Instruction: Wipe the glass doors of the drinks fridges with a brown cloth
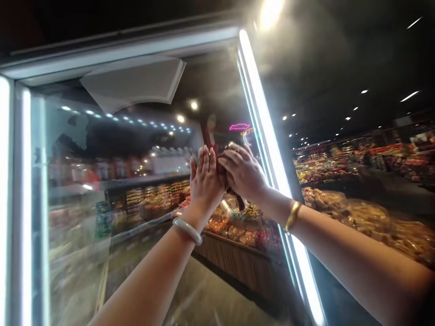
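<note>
While no writing reads clear, my left hand point(205, 181) presses flat, fingers straight, holding nothing, on glass door point(136, 181); right hand point(243, 174) curls round dark cloth point(222, 174) against same glass. Lit door edge point(268, 149) beside; produce stalls point(356, 213) beyond.

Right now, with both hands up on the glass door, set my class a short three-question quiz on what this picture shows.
1. True or false: the left hand lies flat, fingers up, on the glass door.
2. What does the right hand press to the glass? A) a dark cloth B) a spray bottle C) a paper sheet
3. Fill in: the gold bangle sits on the ____ wrist, the pale bangle on the other.

Key
1. True.
2. A, bunched under the fingers.
3. Right.
</note>
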The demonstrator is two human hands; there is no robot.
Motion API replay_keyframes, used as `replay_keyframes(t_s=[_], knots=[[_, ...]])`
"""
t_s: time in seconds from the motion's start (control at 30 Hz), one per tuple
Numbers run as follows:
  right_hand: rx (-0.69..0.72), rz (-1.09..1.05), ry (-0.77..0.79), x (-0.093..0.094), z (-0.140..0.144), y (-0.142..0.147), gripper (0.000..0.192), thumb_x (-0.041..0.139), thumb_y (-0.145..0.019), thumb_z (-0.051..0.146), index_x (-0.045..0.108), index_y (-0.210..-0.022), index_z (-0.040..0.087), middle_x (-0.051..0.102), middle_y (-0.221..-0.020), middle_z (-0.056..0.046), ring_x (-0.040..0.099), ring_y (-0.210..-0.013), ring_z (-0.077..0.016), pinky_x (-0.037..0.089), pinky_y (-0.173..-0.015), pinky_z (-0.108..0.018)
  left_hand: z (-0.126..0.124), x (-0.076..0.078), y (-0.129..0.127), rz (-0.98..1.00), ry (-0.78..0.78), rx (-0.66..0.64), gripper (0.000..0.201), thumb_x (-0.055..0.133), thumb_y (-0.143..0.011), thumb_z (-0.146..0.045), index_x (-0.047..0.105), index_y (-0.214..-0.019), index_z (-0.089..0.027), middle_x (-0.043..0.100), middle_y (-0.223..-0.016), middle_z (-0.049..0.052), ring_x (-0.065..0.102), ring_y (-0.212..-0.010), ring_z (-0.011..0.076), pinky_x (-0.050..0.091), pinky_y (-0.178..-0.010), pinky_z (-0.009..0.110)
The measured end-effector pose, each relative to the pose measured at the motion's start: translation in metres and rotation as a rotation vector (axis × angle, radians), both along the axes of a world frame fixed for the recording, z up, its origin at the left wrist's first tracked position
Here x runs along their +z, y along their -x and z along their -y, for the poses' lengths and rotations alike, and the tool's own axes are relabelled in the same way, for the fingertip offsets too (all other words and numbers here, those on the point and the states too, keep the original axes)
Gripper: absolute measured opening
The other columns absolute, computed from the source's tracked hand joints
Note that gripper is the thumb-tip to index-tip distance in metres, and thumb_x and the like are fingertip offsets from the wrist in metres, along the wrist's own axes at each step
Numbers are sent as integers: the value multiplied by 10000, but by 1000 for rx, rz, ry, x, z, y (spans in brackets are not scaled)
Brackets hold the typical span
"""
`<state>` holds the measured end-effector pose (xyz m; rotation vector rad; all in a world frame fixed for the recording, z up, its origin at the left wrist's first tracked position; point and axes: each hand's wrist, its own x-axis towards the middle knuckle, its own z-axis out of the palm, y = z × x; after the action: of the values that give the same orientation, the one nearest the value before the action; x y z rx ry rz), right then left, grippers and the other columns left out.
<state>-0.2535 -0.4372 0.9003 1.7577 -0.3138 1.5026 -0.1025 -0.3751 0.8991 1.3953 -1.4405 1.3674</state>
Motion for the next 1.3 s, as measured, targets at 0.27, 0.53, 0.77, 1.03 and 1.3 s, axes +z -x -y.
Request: replay_keyframes(t_s=[0.27, 0.53, 0.77, 1.03, 1.3], knots=[[-102, 21, 24, 40, 15, 35, 383, 482, -1026, 236, 659, -1365, 228, 635, -1396, -119, 530, -1380, -340, 389, -1277, -631, -6, 18, 0, 7, -56, 34, 719, 359, -1013, -297, 178, -1662, -47, 135, -1750, 149, 81, -1653, 254, 29, -1359, 528], [-39, -106, 135, 64, 1, -10, 421, 445, -1049, 292, 640, -1421, 265, 621, -1469, -51, 451, -1468, -324, 352, -1318, -575, -10, 65, -22, 41, 37, 76, 695, 272, -1037, -338, 214, -1651, -19, 205, -1735, 183, 100, -1652, 277, 34, -1359, 538], [-80, 129, -2, 129, 17, 20, 460, 430, -1012, 182, 651, -1410, 252, 625, -1441, -96, 496, -1411, -351, 419, -1251, -625, -16, 93, -37, 21, 31, 122, 711, 241, -1019, -323, 176, -1663, -30, 199, -1746, 158, 91, -1653, 281, -6, -1361, 525], [-100, -122, 122, 120, -6, -27, 427, 480, -1030, 440, 675, -1383, 298, 559, -1546, -20, 375, -1515, -379, 299, -1316, -637, -19, 130, -41, -11, 36, 149, 719, 183, -1034, -369, 144, -1667, -31, 146, -1760, 148, 43, -1657, 261, -11, -1359, 509], [-49, 292, -74, 201, 18, 14, 393, 451, -992, 241, 702, -1291, 192, 623, -1408, -143, 468, -1393, -383, 483, -1128, -623, -27, 140, -47, -56, 0, 193, 727, 223, -1016, -350, 122, -1676, -62, 106, -1773, 96, 37, -1657, 221, -10, -1363, 443]])
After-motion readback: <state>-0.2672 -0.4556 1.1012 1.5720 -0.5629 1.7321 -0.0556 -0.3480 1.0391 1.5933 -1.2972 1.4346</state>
